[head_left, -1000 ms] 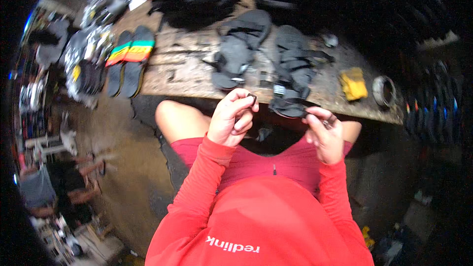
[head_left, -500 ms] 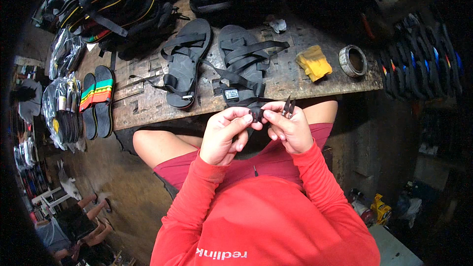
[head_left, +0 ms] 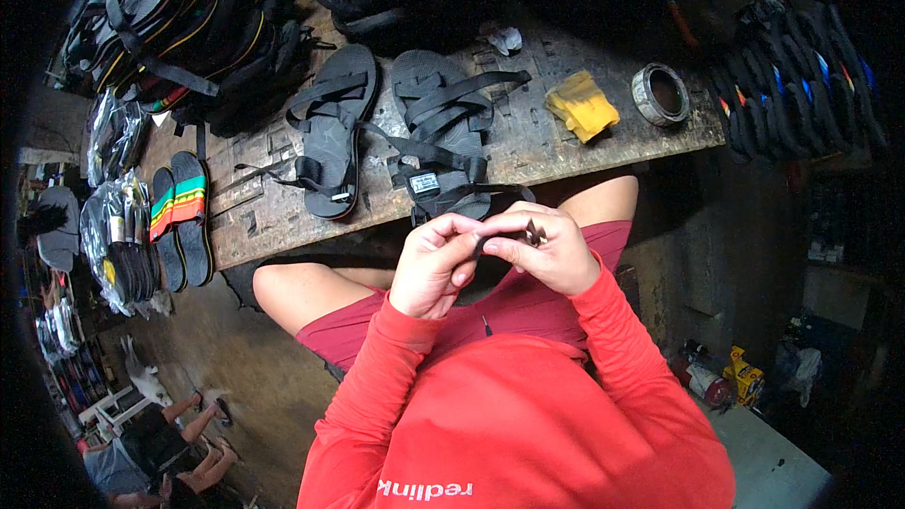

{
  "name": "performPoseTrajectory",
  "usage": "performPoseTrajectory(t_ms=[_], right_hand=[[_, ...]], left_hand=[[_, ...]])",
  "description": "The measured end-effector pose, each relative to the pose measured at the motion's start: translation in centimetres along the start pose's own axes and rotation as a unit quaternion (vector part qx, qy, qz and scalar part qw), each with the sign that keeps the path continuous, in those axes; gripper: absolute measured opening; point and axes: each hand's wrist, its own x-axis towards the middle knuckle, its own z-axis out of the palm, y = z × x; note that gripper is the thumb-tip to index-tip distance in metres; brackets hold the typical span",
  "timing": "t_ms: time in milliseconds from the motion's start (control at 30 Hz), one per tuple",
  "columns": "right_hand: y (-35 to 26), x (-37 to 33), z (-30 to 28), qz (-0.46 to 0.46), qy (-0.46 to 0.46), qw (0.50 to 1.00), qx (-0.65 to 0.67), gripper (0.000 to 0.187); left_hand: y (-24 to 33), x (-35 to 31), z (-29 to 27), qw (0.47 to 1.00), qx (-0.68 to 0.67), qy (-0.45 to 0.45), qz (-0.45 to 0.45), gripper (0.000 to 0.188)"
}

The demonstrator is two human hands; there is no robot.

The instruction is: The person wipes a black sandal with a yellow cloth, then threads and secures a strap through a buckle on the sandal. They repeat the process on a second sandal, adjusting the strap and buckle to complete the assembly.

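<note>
My left hand (head_left: 436, 266) and my right hand (head_left: 549, 250) meet in front of my chest, both pinching a black strap (head_left: 490, 238) that runs up to a black strapped sandal (head_left: 445, 127) at the near edge of the wooden workbench (head_left: 528, 146). A small dark piece (head_left: 534, 230) sticks up between my right fingers. A second black sandal (head_left: 330, 127) lies beside the first, to its left.
A folded yellow cloth (head_left: 583, 106) and a roll of tape (head_left: 660, 92) lie on the bench's right part. Piles of sandals (head_left: 189, 19) fill the far left, black soles (head_left: 801, 85) the right. Striped flip-flops (head_left: 184, 212) lie at the bench's left end. People sit on the floor (head_left: 151, 434).
My hands have come together from apart and now both grip the strap close to my chest. The view has swung, so the bench sits further right and higher.
</note>
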Motion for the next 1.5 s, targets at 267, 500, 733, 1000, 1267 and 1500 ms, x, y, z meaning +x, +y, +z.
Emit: performPoseTrajectory(t_ms=[267, 500, 733, 1000, 1267, 1500], right_hand=[[-3.8, -3.5, -0.1, 0.008, 0.118, 0.991, -0.057, 0.014], [-1.8, -1.9, 1.1, 0.103, 0.229, 0.967, -0.044, 0.013], [-1.7, -1.6, 0.4, 0.013, 0.123, 0.983, -0.139, 0.030], [1.3, -1.4, -0.1, -0.173, 0.152, 0.914, -0.334, 0.045], [2.5, -2.0, 2.6, -0.148, 0.085, 0.940, -0.295, 0.061], [3.0, -1.9, 3.5, -0.181, 0.085, 0.899, -0.390, 0.047]], left_hand=[[-2.1, 1.9, 1.1, 0.982, 0.107, 0.085, 0.132, 0.016], [-2.6, 0.8, 1.7, 0.950, 0.253, 0.057, 0.174, 0.023], [-2.4, 0.0, 0.4, 0.970, 0.193, 0.039, 0.145, 0.012], [1.4, -3.3, 0.2, 0.813, 0.375, 0.300, 0.330, 0.012], [-2.4, -1.5, -0.3, 0.814, 0.496, 0.111, 0.279, 0.008], [-4.1, -0.7, -2.8, 0.796, 0.497, 0.139, 0.315, 0.011]])
